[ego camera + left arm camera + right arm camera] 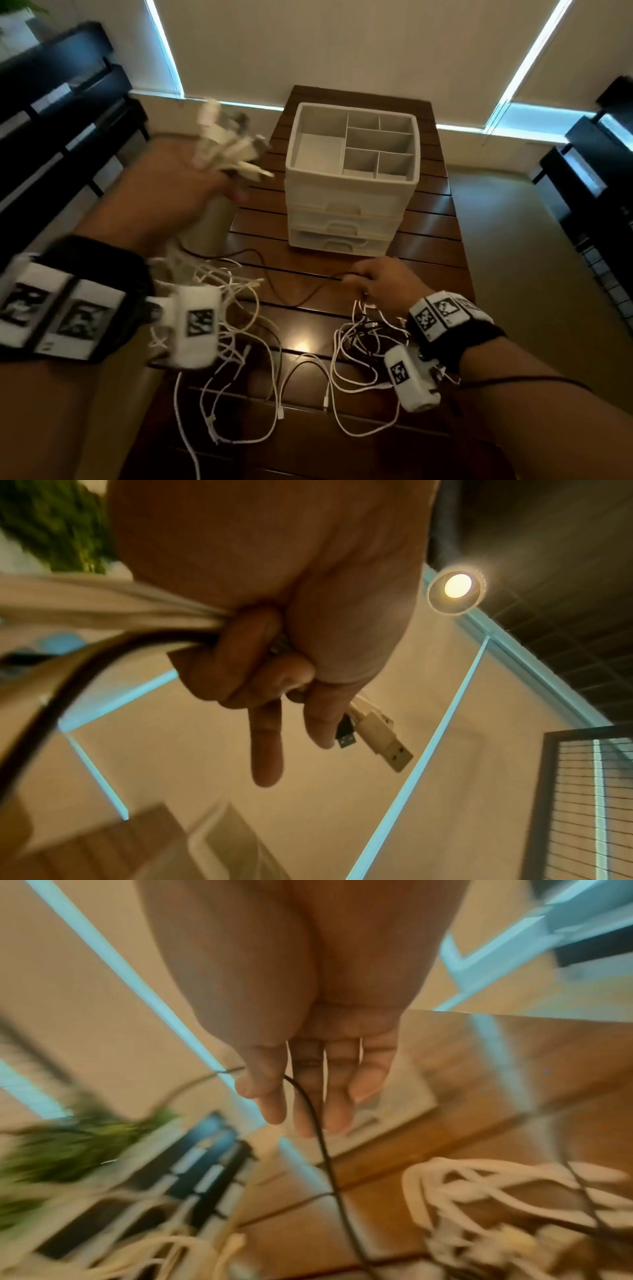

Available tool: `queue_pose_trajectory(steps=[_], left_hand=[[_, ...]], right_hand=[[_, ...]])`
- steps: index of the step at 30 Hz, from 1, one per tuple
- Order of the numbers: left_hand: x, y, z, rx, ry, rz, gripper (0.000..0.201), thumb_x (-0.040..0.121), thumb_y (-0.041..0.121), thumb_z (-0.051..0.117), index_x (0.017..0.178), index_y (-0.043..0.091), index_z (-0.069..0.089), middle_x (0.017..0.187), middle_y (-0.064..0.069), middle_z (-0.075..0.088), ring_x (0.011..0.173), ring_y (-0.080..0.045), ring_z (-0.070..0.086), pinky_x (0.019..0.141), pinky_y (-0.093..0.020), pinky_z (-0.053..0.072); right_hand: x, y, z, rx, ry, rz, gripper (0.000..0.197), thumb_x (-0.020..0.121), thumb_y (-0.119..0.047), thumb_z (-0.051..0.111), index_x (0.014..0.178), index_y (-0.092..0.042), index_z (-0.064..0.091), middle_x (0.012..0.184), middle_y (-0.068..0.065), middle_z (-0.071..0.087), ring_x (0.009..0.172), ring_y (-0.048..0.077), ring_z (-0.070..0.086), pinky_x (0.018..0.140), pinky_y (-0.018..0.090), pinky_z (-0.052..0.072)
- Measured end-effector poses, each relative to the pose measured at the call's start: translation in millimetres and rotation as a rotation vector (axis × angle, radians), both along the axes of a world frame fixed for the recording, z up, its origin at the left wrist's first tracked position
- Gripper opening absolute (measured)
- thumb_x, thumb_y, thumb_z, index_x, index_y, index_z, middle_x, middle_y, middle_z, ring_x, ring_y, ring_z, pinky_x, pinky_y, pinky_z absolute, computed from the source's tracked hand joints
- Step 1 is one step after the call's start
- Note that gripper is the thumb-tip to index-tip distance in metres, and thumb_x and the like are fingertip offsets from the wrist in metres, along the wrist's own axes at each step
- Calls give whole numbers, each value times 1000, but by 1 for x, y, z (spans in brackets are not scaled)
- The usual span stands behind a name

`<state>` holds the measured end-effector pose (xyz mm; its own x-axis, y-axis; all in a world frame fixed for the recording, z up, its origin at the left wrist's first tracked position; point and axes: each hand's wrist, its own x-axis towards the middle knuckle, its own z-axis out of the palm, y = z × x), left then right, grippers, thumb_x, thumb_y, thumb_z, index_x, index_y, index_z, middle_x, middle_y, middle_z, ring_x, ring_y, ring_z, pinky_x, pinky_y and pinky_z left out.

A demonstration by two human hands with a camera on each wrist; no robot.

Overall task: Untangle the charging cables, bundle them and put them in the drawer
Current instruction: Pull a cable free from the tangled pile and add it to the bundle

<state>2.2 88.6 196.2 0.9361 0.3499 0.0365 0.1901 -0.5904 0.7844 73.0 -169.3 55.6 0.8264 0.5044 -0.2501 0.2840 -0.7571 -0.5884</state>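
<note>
My left hand is raised at the left of the table and grips a bunch of white cables by their USB plug ends. In the left wrist view the left hand has its fingers curled round the cables, one finger sticks out straight, and the USB plugs poke out past the thumb. A tangle of white cables hangs from that hand onto the wooden table. My right hand, low over the table, pinches a black cable. The black cable runs between thumb and forefinger. A white drawer unit stands behind, its drawers closed.
A second knot of white and black cables lies under my right wrist. The unit's top is an open divided tray. A pale cylinder stands at the table's left edge. Black shelves flank the table on both sides.
</note>
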Motion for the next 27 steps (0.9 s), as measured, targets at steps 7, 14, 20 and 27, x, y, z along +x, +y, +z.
queue_pose_trajectory(steps=[7, 14, 20, 27], left_hand=[[6, -71, -58, -96, 62, -153, 28, 85, 11, 68, 60, 22, 60, 47, 9, 55, 39, 4, 45, 40, -9, 32], [-2, -57, -30, -135, -155, 65, 23, 84, 13, 67, 66, 27, 62, 50, 12, 56, 42, 3, 46, 39, -11, 32], [-12, -31, -10, 80, -145, 99, 17, 83, 25, 70, 68, 22, 62, 60, 5, 58, 50, -3, 50, 45, -19, 39], [-12, -12, -4, 77, -193, 238, 26, 77, 46, 65, 82, 20, 67, 74, -2, 66, 64, -18, 63, 63, -29, 54]], right_hand=[[1, 39, 54, 378, -160, 11, 8, 88, -15, 67, 93, -15, 72, 71, -6, 65, 57, 0, 56, 53, 16, 44], [2, -7, 14, 58, 63, 75, 5, 89, -18, 64, 87, -13, 64, 81, 1, 65, 66, 9, 56, 65, 26, 46], [11, -31, -16, 191, -143, -268, 15, 87, -9, 62, 86, -21, 71, 97, 4, 63, 81, 13, 59, 73, 21, 41], [29, -27, 3, 23, -332, -311, 16, 91, -25, 60, 100, -17, 71, 100, 5, 56, 89, 18, 55, 74, 19, 34]])
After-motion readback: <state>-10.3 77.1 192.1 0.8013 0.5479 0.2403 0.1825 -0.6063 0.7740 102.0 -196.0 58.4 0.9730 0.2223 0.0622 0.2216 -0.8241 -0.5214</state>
